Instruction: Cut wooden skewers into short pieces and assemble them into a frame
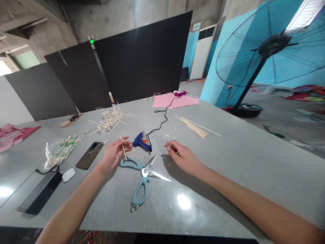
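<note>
My left hand (114, 153) holds a short thin wooden stick (124, 149) between thumb and fingers, just left of a blue glue gun (142, 142). The gun lies on its side, its black cord running back over the grey table (203, 203). My right hand (181, 155) is to the right of the gun, thumb and fingertips pressed together; whatever may be between them is too small to name. Open scissors (145, 172) with light blue handles lie between my forearms, one handle loop close below my left hand.
A tangled frame of sticks (110, 120) stands at the back left. Loose sticks (194, 127) lie at the back right, near pink sheets (165, 101). On the left are a phone (89, 156), a white case (68, 175), a black box (42, 193) and packaged sticks (66, 149).
</note>
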`<state>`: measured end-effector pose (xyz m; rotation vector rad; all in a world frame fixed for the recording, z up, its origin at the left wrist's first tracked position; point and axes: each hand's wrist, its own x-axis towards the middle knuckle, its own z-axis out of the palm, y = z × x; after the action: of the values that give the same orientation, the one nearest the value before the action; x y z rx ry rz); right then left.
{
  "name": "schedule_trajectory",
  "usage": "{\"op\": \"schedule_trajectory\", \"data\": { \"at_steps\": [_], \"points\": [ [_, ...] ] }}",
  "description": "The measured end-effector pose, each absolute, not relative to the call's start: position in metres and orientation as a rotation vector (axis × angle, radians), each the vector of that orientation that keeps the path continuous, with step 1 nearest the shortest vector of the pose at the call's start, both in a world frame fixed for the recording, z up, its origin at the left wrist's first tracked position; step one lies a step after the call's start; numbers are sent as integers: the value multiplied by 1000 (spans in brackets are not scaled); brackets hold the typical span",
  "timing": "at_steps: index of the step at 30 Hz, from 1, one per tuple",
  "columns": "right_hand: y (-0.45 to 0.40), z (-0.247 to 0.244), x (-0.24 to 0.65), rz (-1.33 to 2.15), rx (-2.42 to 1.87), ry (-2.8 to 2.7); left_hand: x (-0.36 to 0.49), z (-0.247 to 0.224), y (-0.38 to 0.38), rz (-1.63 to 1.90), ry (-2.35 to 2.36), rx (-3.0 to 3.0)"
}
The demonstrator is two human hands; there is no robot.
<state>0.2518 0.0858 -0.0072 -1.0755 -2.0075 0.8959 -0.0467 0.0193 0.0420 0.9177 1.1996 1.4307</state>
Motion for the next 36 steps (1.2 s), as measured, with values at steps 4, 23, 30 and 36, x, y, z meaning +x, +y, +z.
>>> {"op": "schedule_trajectory", "data": {
  "at_steps": [4,23,30,36],
  "points": [
    [102,-25,253,591,-1120,-2135,-71,41,27,1440,1323,1119],
    [111,-43,256,498,-989,-2228,-118,32,43,1655,1684,1366],
    [107,-36,256,594,-1022,-2109,-167,84,125,1269,2133,1767],
    [105,-33,259,731,-974,-2143,-201,121,217,992,2332,1849]
  ]
}}
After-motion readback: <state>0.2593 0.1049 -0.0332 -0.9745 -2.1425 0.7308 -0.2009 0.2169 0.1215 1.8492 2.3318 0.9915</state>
